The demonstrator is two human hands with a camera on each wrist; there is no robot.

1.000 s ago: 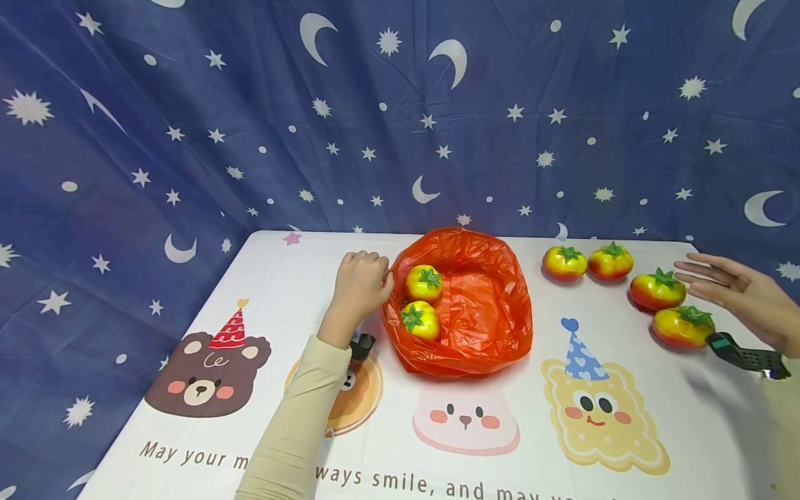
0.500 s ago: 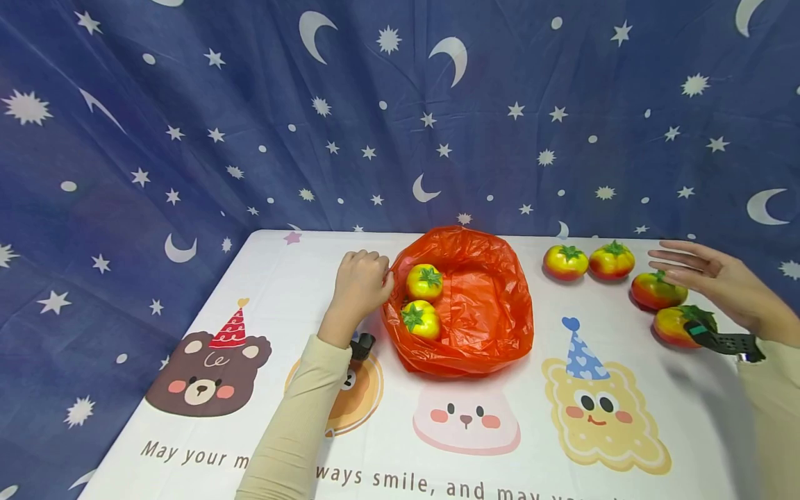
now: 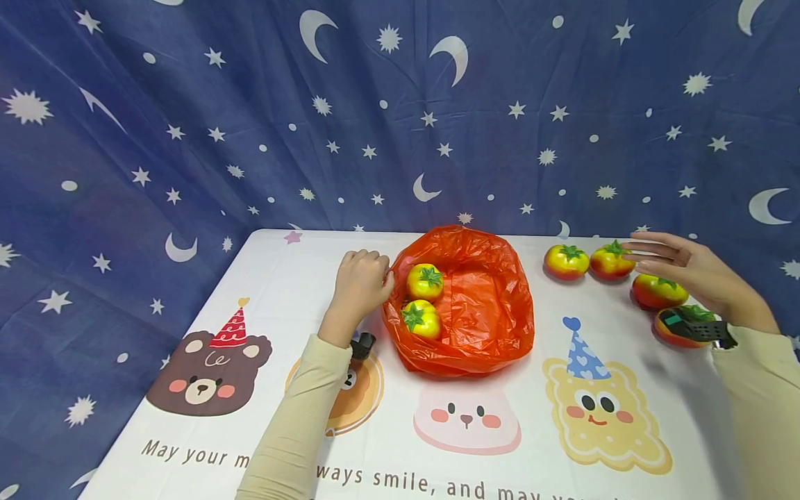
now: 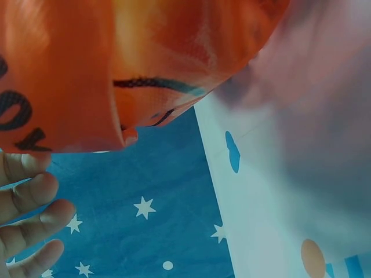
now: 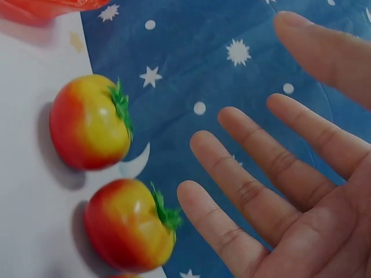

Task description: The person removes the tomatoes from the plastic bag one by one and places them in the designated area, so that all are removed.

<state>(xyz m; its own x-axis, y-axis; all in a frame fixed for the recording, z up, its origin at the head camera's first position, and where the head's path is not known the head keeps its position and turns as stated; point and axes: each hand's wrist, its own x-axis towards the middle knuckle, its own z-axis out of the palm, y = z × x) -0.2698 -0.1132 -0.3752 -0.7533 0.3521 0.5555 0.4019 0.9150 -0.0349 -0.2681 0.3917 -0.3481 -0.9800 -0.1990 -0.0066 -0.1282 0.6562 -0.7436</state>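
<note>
A red plastic bag (image 3: 475,312) stands with its mouth spread wide on the table, two yellow tomatoes (image 3: 424,282) with green leaf tops inside at its left. My left hand (image 3: 361,281) grips the bag's left rim with curled fingers; part of this grip is hidden. In the left wrist view its fingertips (image 4: 43,217) show below the bag's edge. My right hand (image 3: 694,267) hovers with extended fingers over the red-and-yellow tomatoes at the right, holding nothing. Nearest its fingertips are a back tomato (image 3: 609,264) and a partly covered one (image 3: 657,293).
Another tomato (image 3: 565,262) sits left of the back one, and one more (image 3: 678,330) lies half hidden under the right wrist's black camera (image 3: 696,326). The white printed tablecloth (image 3: 587,430) meets a blue star-patterned curtain (image 3: 350,139) at the back.
My right hand has moved left over the tomatoes, from beside the right-hand pair to near the back one. My left hand and the bag stay put.
</note>
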